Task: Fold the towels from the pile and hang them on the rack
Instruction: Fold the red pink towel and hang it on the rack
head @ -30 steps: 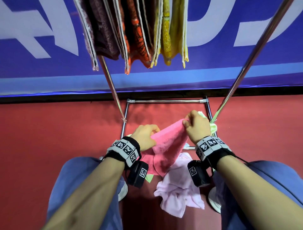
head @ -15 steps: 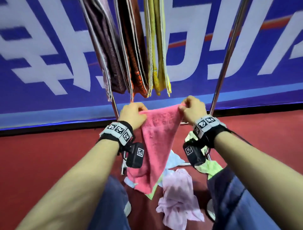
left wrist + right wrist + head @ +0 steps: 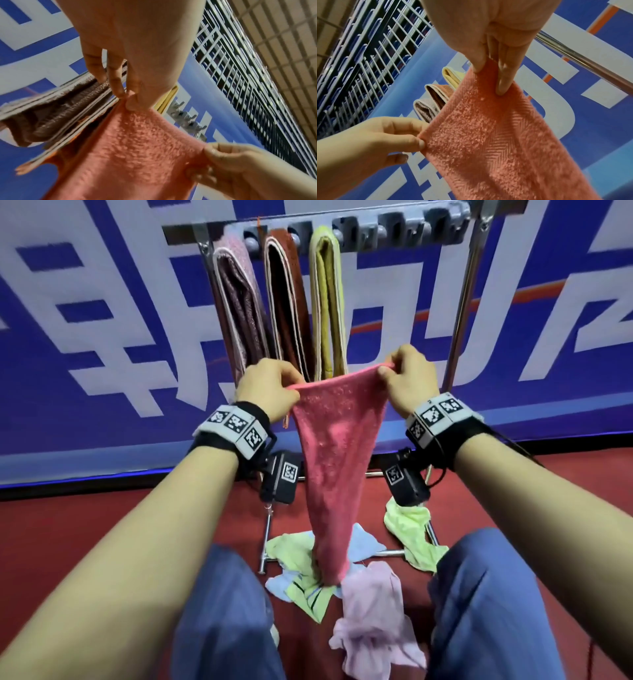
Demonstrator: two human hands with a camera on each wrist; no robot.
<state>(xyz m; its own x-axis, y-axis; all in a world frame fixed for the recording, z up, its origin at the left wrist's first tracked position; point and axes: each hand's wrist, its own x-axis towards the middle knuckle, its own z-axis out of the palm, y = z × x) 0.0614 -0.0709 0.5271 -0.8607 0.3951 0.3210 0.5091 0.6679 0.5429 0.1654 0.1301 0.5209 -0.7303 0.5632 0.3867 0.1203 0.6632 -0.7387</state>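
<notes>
Pink terry, the towel (image 3: pixel 330 460) hangs in front of me between both hands, top edge stretched roughly level, long axis straight down, its bottom tip reaching the pile (image 3: pixel 359 583) on the red floor (image 3: pixel 85 535). My left hand (image 3: pixel 270 392) pinches the top left corner, thumb and fingers curled on the hem; my right hand (image 3: pixel 407 380) pinches the top right corner the same way, sitting a touch higher. Wrist views confirm both pinches on the cloth edge.

Towel is not folded yet, I judge; it only narrows because it sags below the grip. Next move likely brings one corner across to the other, so the key relation is that the corners lie side by side at nearly equal height, with the body hanging free below.

The rack (image 3: pixel 342 220) is ahead and above, beyond the towel. Three folded towels already hang on its left part: mauve (image 3: pixel 239 302), brown (image 3: pixel 287 302), yellow (image 3: pixel 327 302). Free hooks lie to their right, nearer my right hand.
</notes>
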